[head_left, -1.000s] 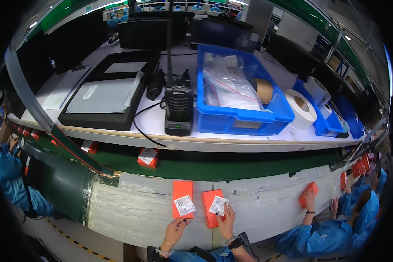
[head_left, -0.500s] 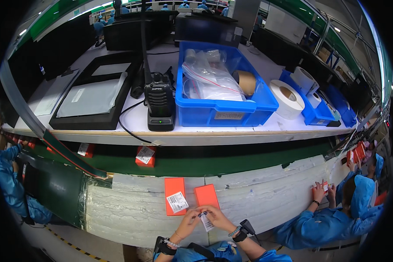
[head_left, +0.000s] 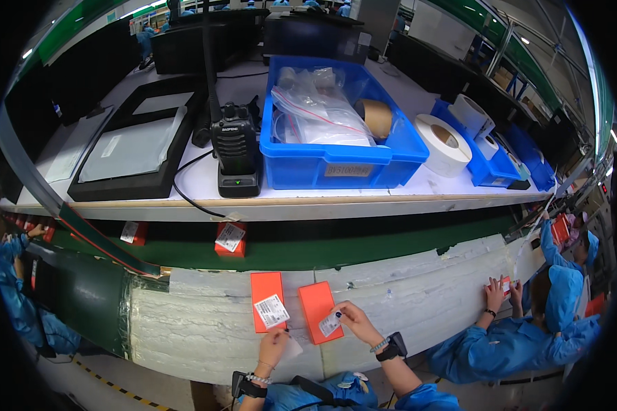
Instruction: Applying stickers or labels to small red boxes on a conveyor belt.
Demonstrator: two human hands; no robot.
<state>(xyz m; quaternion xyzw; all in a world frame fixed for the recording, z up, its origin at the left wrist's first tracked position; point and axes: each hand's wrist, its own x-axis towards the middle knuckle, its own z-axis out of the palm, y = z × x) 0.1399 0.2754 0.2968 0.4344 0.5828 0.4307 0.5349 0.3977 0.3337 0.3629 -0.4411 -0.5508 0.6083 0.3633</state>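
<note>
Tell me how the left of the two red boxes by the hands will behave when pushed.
The left red box should slide rather than tip, since it lies flat on a broad face. Its straight edges suggest fairly stiff walls.

Right hand [head_left: 355, 322] pinches white label [head_left: 330, 325], red box [head_left: 315, 306] beneath grip; left hand [head_left: 273, 347] holds pale slip [head_left: 293, 349], labelled box [head_left: 266, 290] just beyond.
</note>
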